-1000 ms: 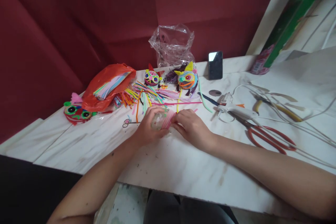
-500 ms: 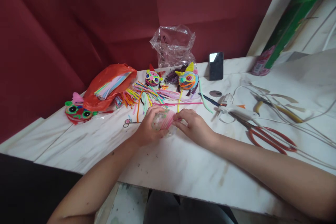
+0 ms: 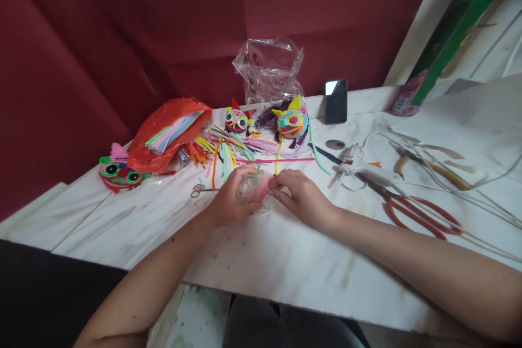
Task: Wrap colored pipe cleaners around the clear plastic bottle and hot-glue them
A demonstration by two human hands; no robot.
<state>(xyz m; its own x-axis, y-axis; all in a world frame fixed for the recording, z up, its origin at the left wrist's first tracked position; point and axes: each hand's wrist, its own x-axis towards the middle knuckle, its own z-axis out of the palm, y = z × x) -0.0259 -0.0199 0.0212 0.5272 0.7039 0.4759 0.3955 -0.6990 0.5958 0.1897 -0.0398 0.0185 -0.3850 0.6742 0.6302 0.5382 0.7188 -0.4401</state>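
My left hand (image 3: 230, 201) is curled round a small clear ball (image 3: 249, 189) partly wrapped in pink pipe cleaner, held just above the white marble table (image 3: 285, 255). My right hand (image 3: 299, 196) is beside it, fingers pinched on the pink pipe cleaner at the ball's right side. Loose coloured pipe cleaners (image 3: 232, 149) lie spread right behind both hands.
Finished pipe-cleaner faces (image 3: 291, 122) (image 3: 237, 119) (image 3: 118, 174) sit behind and to the left, with a red bag of pipe cleaners (image 3: 167, 130) and a clear plastic bag (image 3: 271, 70). A glue gun (image 3: 367, 169), red scissors (image 3: 416, 212), pliers (image 3: 436, 169), cables and a phone (image 3: 335, 100) lie on the right. Small scissors (image 3: 199, 190) lie left.
My right hand's fingertips have shifted slightly up and left along the ball's pink wrapping. My left hand keeps the ball in place.
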